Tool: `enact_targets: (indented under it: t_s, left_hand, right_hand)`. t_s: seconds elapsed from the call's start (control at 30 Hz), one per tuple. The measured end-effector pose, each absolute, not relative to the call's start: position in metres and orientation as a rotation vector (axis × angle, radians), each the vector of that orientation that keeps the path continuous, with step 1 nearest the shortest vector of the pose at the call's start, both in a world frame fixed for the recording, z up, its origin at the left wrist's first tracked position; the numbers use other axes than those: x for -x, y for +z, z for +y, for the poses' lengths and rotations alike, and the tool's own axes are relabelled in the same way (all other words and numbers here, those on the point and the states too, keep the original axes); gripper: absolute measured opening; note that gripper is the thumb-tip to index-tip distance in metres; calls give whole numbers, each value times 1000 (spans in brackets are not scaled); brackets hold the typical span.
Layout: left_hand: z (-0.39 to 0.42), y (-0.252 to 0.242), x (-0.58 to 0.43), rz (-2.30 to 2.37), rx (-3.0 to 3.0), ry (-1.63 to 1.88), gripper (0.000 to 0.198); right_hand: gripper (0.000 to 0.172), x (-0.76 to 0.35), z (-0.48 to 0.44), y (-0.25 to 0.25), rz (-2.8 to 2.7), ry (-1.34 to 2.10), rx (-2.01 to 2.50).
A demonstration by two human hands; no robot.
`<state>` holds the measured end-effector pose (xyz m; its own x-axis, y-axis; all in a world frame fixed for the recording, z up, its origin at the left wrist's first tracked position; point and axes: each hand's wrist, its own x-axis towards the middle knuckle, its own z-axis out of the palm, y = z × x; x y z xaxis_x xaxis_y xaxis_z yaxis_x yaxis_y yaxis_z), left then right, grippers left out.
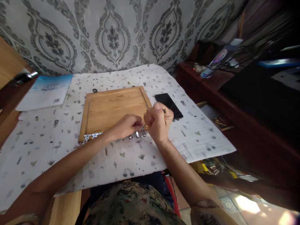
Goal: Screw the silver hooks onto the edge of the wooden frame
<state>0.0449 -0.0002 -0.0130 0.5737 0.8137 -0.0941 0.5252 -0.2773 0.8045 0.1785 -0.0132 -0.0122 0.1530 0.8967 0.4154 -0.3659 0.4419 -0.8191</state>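
Note:
A framed wooden panel (pixel 112 109) lies flat on the patterned white cloth. Metal fittings (pixel 93 136) run along its near edge, with more small metal pieces (pixel 137 134) at the near right corner. Over that corner, my left hand (pixel 127 125) is closed, its thumb and fingertips pinched near a thin metal shaft. My right hand (pixel 159 120) makes a fist around a tool whose dark and yellow handle end (pixel 164 111) peeks out; the shaft points left toward my left fingertips. What the left fingertips hold is too small to tell.
A black phone (pixel 169 105) lies just behind my right hand. At the far left is a blue and white booklet (pixel 48 90). On the right, a dark red desk (pixel 199 79) holds a bottle (pixel 220 57), with an open drawer (pixel 215 117) below.

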Motion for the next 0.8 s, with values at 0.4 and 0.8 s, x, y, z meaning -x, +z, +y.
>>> enact_targets:
  t_s: [0.4, 0.8]
  left_hand:
    - [2, -15, -48, 1109, -1752, 468, 14]
    - [3, -21, -47, 1100, -1659, 550, 8]
  right_hand:
    - [63, -175, -14, -4, -994, 1016, 537]
    - [63, -177, -12, -3, -991, 1008, 636]
